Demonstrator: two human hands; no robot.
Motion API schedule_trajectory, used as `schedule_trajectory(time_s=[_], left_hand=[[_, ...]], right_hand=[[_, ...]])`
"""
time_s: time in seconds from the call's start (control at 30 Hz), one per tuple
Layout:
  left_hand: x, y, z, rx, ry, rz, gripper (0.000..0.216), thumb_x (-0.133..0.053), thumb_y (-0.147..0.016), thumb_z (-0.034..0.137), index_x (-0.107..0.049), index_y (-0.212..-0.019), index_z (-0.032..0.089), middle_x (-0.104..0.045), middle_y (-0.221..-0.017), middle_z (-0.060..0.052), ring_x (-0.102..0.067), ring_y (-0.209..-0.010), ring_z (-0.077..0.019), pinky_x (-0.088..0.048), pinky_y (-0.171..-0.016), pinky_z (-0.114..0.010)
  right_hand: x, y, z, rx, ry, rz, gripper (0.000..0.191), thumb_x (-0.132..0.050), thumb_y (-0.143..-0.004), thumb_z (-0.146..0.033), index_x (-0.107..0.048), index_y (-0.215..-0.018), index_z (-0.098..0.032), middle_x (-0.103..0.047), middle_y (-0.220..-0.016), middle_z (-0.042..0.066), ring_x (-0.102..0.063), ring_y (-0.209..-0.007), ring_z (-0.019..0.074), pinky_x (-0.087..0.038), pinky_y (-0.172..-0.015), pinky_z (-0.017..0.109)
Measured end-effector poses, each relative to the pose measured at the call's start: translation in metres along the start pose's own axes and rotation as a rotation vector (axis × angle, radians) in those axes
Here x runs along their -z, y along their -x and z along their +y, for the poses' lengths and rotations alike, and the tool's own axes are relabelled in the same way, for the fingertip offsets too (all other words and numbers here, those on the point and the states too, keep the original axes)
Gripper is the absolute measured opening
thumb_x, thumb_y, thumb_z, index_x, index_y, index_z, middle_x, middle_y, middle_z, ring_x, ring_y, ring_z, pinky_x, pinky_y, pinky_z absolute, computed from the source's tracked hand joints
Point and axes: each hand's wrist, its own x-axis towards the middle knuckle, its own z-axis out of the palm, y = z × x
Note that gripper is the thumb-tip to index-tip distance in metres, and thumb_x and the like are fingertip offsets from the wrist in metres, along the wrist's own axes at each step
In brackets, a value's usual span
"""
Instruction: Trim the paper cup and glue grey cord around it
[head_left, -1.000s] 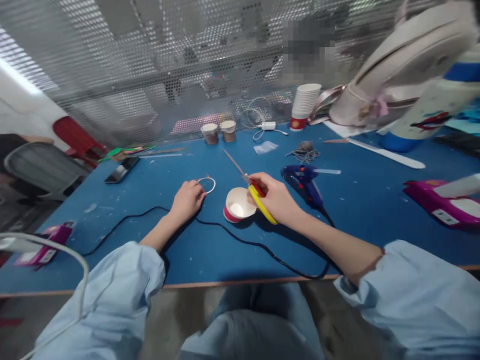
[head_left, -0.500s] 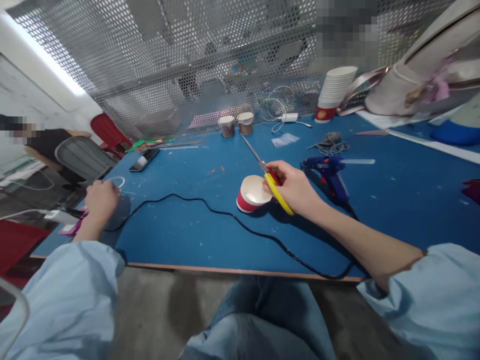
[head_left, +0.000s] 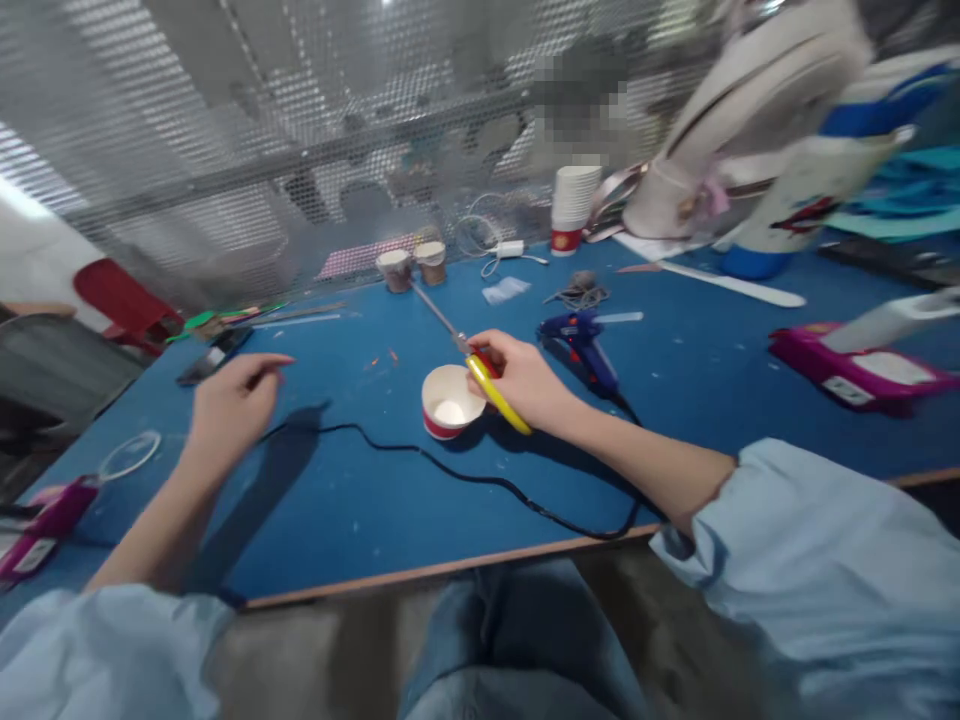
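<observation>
The scissors are being gripped in the right hand, its fingers closing around the yellow and red handles, the blades pointing away towards two tubs. The fingers of the left hand are being held released above the worktop, the index finger stretching out and the others curling in.

The cup is standing upright on the worktop just left of the right hand; its rim is being partly covered by the fingers, and whether it is being touched cannot be told. The strip in front of it is being crossed by a cord.

To the right, a glue gun is lying near some yarn. Farther back, a stack of cups is standing beside a bag. At far left, a ring is lying just beside a purple device; a phone is being partly hidden by the left hand.
</observation>
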Motion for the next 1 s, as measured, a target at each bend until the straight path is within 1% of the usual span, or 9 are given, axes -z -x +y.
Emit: schedule_trajectory(time_s=[0.07,0.13,0.2,0.27,0.4,0.57,0.73,0.87,1.0], left_hand=[[-0.017,0.006,0.045,-0.149,0.171,-0.071,0.028,-0.047,-0.086,0.036,-0.069,-0.099,0.024,-0.068,-0.090,-0.002,-0.066,-0.080,-0.0204,-0.054,-0.079,-0.035],[-0.027,0.016,0.082,-0.294,0.369,-0.140,0.025,-0.050,-0.086,0.032,-0.068,-0.101,0.023,-0.066,-0.100,-0.004,-0.065,-0.090,-0.0204,-0.054,-0.080,-0.034],[-0.034,0.026,0.106,-0.406,0.523,-0.228,0.026,-0.053,-0.086,0.032,-0.066,-0.107,0.023,-0.061,-0.118,-0.008,-0.060,-0.111,-0.0231,-0.053,-0.087,-0.035],[-0.039,0.033,0.117,-0.464,0.531,-0.347,0.030,-0.058,-0.085,0.034,-0.065,-0.112,0.024,-0.057,-0.128,-0.011,-0.054,-0.123,-0.0261,-0.046,-0.102,-0.043],[-0.057,0.040,0.114,-0.389,0.590,-0.424,0.053,-0.071,-0.075,0.036,-0.055,-0.124,0.025,-0.040,-0.150,-0.013,-0.041,-0.137,-0.0318,-0.037,-0.110,-0.051],[-0.071,0.039,0.103,-0.116,0.791,-0.466,0.059,-0.071,-0.076,0.040,-0.049,-0.129,0.024,-0.055,-0.132,-0.011,-0.057,-0.118,-0.0274,-0.044,-0.103,-0.046],[-0.062,0.034,0.097,0.126,0.923,-0.408,0.073,-0.078,-0.069,0.040,-0.047,-0.134,0.027,-0.061,-0.124,-0.009,-0.061,-0.109,-0.0271,-0.050,-0.095,-0.044],[-0.060,0.030,0.090,0.172,0.970,-0.327,0.078,-0.080,-0.065,0.041,-0.049,-0.136,0.028,-0.063,-0.125,-0.007,-0.060,-0.111,-0.0260,-0.048,-0.097,-0.041],[-0.060,0.026,0.083,0.227,0.973,-0.332,0.085,-0.081,-0.063,0.041,-0.047,-0.139,0.030,-0.058,-0.133,-0.007,-0.058,-0.117,-0.0283,-0.045,-0.100,-0.043]], right_hand=[[-0.001,-0.001,0.000,-0.011,-0.013,-0.008,0.035,-0.067,-0.067,-0.018,-0.062,-0.102,-0.018,-0.066,-0.085,0.001,-0.061,-0.078,0.0164,-0.050,-0.068,0.029],[0.000,-0.004,0.000,-0.032,-0.020,-0.004,0.035,-0.068,-0.067,-0.016,-0.062,-0.101,-0.017,-0.065,-0.083,0.000,-0.060,-0.077,0.0154,-0.050,-0.069,0.029],[0.000,-0.005,-0.001,-0.076,-0.039,0.009,0.034,-0.069,-0.066,-0.015,-0.062,-0.099,-0.017,-0.064,-0.078,-0.001,-0.059,-0.071,0.0136,-0.050,-0.066,0.027],[0.001,-0.005,-0.003,-0.144,-0.112,0.002,0.034,-0.069,-0.066,-0.015,-0.060,-0.099,-0.018,-0.061,-0.073,-0.004,-0.057,-0.061,0.0108,-0.050,-0.058,0.025],[-0.002,-0.001,-0.011,-0.277,-0.376,-0.077,0.031,-0.064,-0.072,-0.015,-0.052,-0.100,-0.019,-0.055,-0.064,-0.008,-0.049,-0.043,0.0072,-0.047,-0.041,0.021],[-0.002,0.001,-0.019,-0.304,-0.506,-0.143,0.037,-0.074,-0.074,-0.032,-0.050,-0.098,-0.018,-0.051,-0.058,-0.009,-0.047,-0.040,0.0071,-0.045,-0.037,0.020],[0.007,0.002,-0.024,-0.185,-0.239,-0.188,0.042,-0.078,-0.072,-0.040,-0.056,-0.100,-0.017,-0.058,-0.068,-0.005,-0.052,-0.053,0.0088,-0.045,-0.050,0.022],[0.014,0.007,-0.025,0.002,0.031,-0.197,0.037,-0.075,-0.074,-0.035,-0.061,-0.103,-0.017,-0.064,-0.085,0.000,-0.057,-0.075,0.0126,-0.046,-0.070,0.025],[0.021,0.013,-0.021,0.100,0.282,-0.264,0.037,-0.073,-0.077,-0.035,-0.062,-0.108,-0.018,-0.067,-0.089,0.002,-0.057,-0.073,0.0145,-0.043,-0.068,0.027]])
